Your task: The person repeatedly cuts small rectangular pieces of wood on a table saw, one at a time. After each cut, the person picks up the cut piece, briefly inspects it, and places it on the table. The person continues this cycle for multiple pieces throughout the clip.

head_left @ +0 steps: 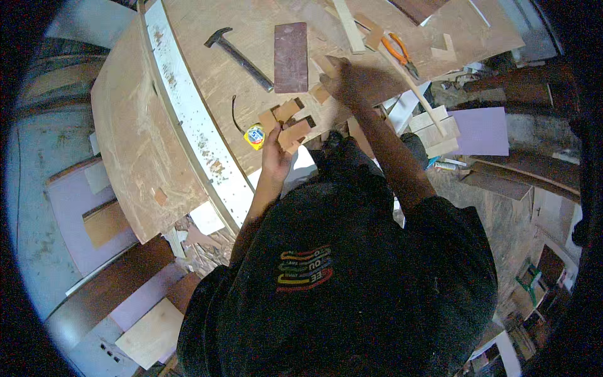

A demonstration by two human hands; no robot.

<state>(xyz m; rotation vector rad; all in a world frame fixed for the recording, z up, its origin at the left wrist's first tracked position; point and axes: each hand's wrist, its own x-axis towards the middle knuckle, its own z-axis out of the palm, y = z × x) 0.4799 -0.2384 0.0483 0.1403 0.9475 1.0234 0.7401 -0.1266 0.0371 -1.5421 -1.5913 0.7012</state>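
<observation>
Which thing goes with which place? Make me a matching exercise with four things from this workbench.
Things
1. Dark claw hammer
2. Orange-handled metal pliers
3. Yellow tape measure
4. Small light-brown wooden pieces

Places
A. Just left of the left hand
B. In the left hand's grasp
C. Handle end near a corner of the maroon rectangular board
D. To the right of the right hand

Pairs: 1-C, 2-D, 3-A, 4-B

On the worktop (210, 85), a hammer (243, 61) is lying left of a board (291, 58), pliers (406, 61) right; a tape measure (254, 136) is sitting nearer (beside the left hand (276, 158)).
</observation>
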